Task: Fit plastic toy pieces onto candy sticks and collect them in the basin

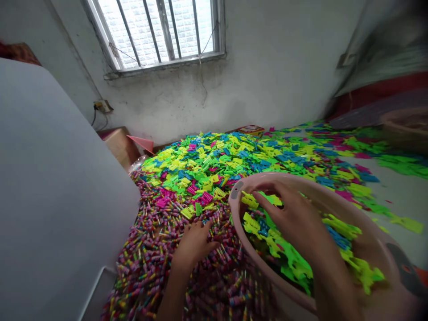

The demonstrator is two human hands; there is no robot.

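Observation:
My right hand reaches into a pink plastic basin, thumb and fingers apart over the loose pieces there. Inside lie flat plastic pieces in yellow, green and blue, some shaped like small figures. Whether the fingertips touch a piece I cannot tell. Left of the basin, my left hand rests low over a heap of small striped, wrapped sticks, its thumb held away from the fingers. Its fingertips are near a green piece and partly sunk among the heap.
Behind the basin rises a large mound of bright plastic pieces, spreading right over a pale surface. A white panel blocks the left side. A barred window and a cardboard box are at the wall.

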